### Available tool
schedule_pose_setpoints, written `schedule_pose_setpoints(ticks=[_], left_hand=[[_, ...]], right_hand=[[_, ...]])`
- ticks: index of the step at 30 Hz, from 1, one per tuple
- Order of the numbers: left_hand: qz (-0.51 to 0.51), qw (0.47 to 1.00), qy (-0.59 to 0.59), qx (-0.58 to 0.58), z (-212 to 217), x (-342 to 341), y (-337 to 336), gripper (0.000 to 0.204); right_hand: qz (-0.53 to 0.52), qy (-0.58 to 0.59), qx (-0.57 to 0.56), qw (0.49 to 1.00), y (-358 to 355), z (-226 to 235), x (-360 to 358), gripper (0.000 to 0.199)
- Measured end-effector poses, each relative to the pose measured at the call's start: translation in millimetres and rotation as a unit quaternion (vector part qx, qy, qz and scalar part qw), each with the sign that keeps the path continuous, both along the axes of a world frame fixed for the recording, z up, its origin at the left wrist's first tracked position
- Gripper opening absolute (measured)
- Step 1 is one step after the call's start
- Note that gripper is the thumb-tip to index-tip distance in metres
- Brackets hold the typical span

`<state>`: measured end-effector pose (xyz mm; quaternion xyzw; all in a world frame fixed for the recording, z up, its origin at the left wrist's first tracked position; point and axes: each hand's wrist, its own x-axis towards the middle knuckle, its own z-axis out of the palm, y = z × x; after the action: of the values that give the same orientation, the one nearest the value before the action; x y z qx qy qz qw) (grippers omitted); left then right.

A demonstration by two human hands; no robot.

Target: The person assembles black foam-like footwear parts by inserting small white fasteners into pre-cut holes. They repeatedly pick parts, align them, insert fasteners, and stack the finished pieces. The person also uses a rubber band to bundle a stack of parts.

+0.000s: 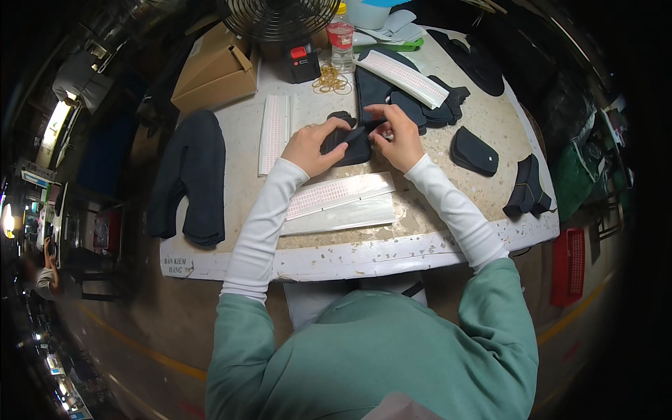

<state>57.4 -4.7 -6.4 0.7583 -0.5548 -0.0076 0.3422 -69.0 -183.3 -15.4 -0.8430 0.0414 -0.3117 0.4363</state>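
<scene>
Two hands work one small black fabric piece (pixel 348 143) at the middle of the speckled stone-pattern bench (pixel 490 119). Left hand (pixel 313 148) is closed round the piece's left end, fingers curled over it. Right hand (pixel 396 138) pinches its upper right edge between thumb and fingertips, just beside the left hand. Both forearms wear white sleeves under a green top. Directly behind the hands: a stack of dark cut fabric pieces (pixel 420 105), with a long white strip of printed labels (pixel 402 77) lying across it at an angle. Between the hands and the near bench edge: a second white label strip (pixel 339 192) and a clear plastic sleeve (pixel 339 215), lying side by side and touching. Left of the hands, a third white label strip (pixel 274 133) lies lengthwise. Dark grey folded cloth (pixel 189 175) hangs over the left bench edge. Right side: a black rounded fabric piece (pixel 474 151), and a black folded piece (pixel 528 187) near the right corner, well apart from the hands. Far end: pile of tan rubber bands (pixel 331 79), clear plastic bottle with red label (pixel 341 38), black wire fan (pixel 280 17), brown cardboard box (pixel 213 70). Red plastic crate (pixel 568 266) sits on the floor at right.
</scene>
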Motion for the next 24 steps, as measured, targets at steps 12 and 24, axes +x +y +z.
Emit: schedule_pose_setpoints(ticks=[12, 24], left_hand=[[0.006, 0.996, -0.079, 0.04, 6, -9, 0, 0.037], [-0.004, 0.995, -0.096, 0.017, 0, -6, -3, 0.03]], right_hand=[[-0.018, 0.001, -0.089, 0.996, 4, -5, 9, 0.062], [0.05, 0.027, -0.014, 0.998, 8, -12, 5, 0.058]])
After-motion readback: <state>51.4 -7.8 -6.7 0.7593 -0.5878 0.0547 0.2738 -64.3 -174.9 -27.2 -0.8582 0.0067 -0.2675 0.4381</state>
